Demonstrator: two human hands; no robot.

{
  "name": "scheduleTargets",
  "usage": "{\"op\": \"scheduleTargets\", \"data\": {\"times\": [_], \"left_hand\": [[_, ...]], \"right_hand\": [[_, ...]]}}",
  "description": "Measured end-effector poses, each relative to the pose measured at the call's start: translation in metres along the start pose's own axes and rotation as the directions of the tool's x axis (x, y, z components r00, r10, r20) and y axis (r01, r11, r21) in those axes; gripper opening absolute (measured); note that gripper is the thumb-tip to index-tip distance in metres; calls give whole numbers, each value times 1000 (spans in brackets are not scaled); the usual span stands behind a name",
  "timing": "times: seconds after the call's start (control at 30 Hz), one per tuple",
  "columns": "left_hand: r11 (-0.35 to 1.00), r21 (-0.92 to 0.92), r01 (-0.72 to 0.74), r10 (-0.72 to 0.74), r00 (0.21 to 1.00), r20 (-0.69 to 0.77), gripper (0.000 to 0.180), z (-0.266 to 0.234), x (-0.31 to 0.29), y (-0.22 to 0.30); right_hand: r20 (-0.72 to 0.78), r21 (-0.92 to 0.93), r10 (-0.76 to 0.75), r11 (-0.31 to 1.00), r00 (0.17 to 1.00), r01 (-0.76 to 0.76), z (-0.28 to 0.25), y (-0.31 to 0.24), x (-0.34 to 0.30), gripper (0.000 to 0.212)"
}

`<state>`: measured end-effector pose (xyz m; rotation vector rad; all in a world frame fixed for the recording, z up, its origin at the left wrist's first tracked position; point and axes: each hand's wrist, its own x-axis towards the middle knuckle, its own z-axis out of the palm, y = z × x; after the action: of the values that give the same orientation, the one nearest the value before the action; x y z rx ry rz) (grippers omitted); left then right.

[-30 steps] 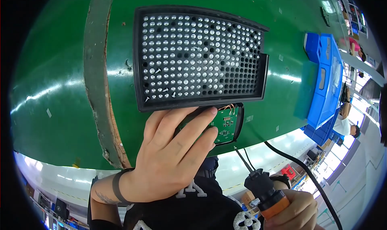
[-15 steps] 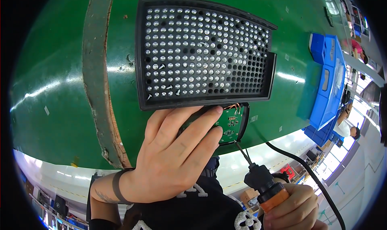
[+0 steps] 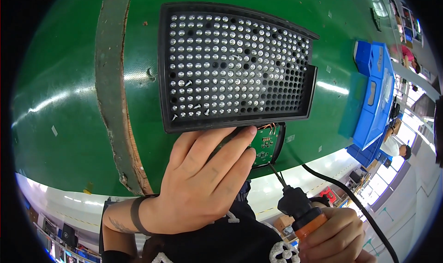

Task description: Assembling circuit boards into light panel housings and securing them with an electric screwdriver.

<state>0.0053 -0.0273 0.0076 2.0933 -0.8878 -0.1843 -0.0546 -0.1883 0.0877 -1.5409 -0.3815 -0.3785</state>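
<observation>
- Green, glossy workbench top (image 3: 69, 101) fills most of the view, with a worn grey strip (image 3: 110, 92) running down it and blue plastic bins (image 3: 376, 88) at the far right edge.
- Black perforated plastic tray (image 3: 233, 65), its holes partly filled with small silvery screws, lies flat on the bench just beyond the hands; compared with a second ago it sits a little higher in the view, which looks like head movement rather than the tray being shifted.
- Left hand (image 3: 203, 184) lies palm down, fingers spread and nearly straight, pressing on a small green circuit board in a black housing (image 3: 267, 145) at the tray's near edge; its hold looks unchanged.
- Right hand (image 3: 337, 237) is wrapped tightly round the orange-and-black grip of a corded electric screwdriver (image 3: 302, 210).
- Over the last second the screwdriver has risen from the lower edge, and its thin bit (image 3: 277, 174) now points at the board's lower right corner, close to it or just touching; I cannot tell which.
</observation>
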Motion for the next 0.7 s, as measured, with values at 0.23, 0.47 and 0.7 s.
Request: {"op": "scheduleTargets", "data": {"times": [0.23,0.47,0.7], "left_hand": [[997,-74,-1,-7,994,-106,31,-2,0,4],[948,178,263,-237,959,-156,35,-22,-13,-2],[951,137,278,-256,954,-156,41,-17,-12,0]], "right_hand": [[-77,54,-97,993,992,102,-23,-1,58,21],[-145,-46,-16,999,989,10,-22,25,73,14],[-128,-3,30,1000,991,-31,-20,30,84,13]]}}
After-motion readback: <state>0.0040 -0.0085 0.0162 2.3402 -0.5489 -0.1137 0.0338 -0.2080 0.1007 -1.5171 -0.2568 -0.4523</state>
